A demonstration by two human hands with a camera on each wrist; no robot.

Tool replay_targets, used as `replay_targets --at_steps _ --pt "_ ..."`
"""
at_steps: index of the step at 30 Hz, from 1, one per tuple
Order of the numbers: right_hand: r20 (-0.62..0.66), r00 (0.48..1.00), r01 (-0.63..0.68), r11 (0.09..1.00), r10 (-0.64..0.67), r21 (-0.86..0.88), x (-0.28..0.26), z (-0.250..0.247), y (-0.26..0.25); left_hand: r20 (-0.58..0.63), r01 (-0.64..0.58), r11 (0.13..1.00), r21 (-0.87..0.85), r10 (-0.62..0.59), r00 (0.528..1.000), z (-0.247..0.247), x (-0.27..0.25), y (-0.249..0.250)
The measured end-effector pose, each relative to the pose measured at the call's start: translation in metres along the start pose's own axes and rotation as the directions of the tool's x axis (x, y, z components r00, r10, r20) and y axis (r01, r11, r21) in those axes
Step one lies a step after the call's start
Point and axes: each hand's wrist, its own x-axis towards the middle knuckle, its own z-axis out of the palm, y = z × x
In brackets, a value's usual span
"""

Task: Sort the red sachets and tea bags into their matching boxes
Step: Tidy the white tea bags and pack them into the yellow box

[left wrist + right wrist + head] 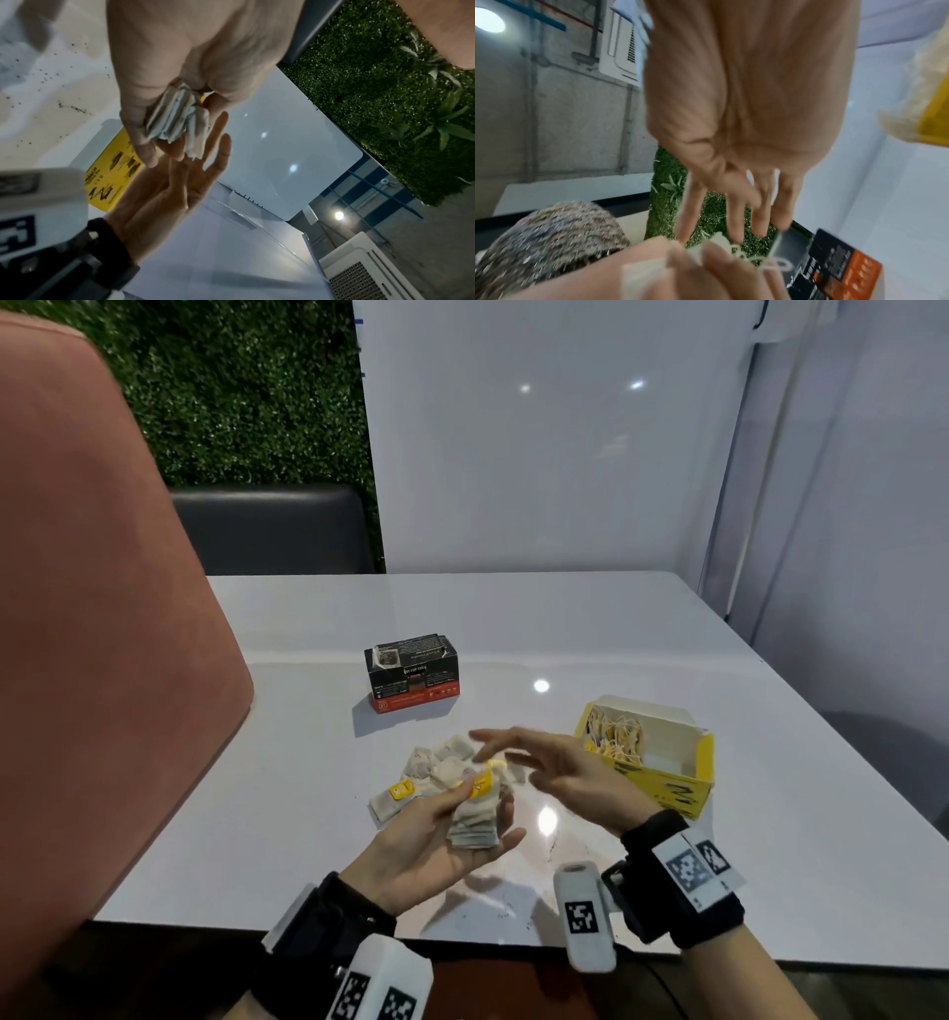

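My left hand is palm up over the table's near middle, holding a stack of beige tea bags with the thumb on a yellow tag. The left wrist view shows the same stack clamped between its fingers. My right hand, blurred, hovers just right of it with fingers spread and nothing in them. Loose tea bags lie in a pile behind the left hand. The open yellow box on the right holds several tea bags. A black and red box stands farther back; no red sachets show.
The white table has dark crumbs near its front edge. A pink chair back fills the left side. A dark chair stands at the far side, against a green hedge wall and a white panel.
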Motion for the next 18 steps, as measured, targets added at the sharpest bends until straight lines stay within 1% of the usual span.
replay_targets --at_steps 2,3,4,5,7,9,11,13,16,18 --pt "-0.152 0.986 0.038 0.98 -0.069 -0.197 0.0 0.004 -0.005 -0.022 -0.036 0.998 0.055 0.037 0.999 -0.005 0.007 0.002" --pt "-0.195 0.974 0.048 0.945 -0.116 -0.322 0.001 0.008 -0.008 -0.04 -0.051 0.993 0.109 0.056 0.998 -0.006 0.011 0.001" --pt "-0.197 0.968 0.052 0.897 -0.153 -0.439 0.002 0.013 -0.011 -0.064 -0.066 0.982 0.175 0.079 0.995 -0.006 0.015 0.001" --pt "-0.168 0.971 0.055 0.846 -0.168 -0.53 0.003 0.019 -0.013 -0.089 -0.085 0.967 0.238 0.109 0.99 -0.006 0.019 0.0" --pt "-0.094 0.985 0.052 0.769 -0.145 -0.637 0.003 0.027 -0.01 -0.124 -0.113 0.937 0.331 0.162 0.979 -0.004 0.025 -0.002" --pt "-0.069 0.991 0.04 0.728 -0.119 -0.684 0.001 0.03 -0.004 -0.114 -0.149 0.913 0.381 0.206 0.972 -0.001 0.026 -0.006" --pt "-0.059 0.99 0.05 0.701 -0.131 -0.712 -0.002 0.032 0.001 -0.078 -0.201 0.9 0.388 0.249 0.965 -0.002 0.026 -0.01" --pt "-0.056 0.984 0.074 0.679 -0.168 -0.731 -0.006 0.033 0.004 -0.051 -0.246 0.895 0.373 0.285 0.957 -0.005 0.025 -0.017" --pt "-0.058 0.966 0.118 0.625 -0.253 -0.771 -0.01 0.032 0.007 -0.061 -0.275 0.9 0.338 0.312 0.948 -0.003 0.024 -0.026" --pt "-0.104 0.947 0.126 0.646 -0.305 -0.752 -0.012 0.033 0.008 -0.046 -0.285 0.914 0.289 0.311 0.949 -0.002 0.022 -0.029"
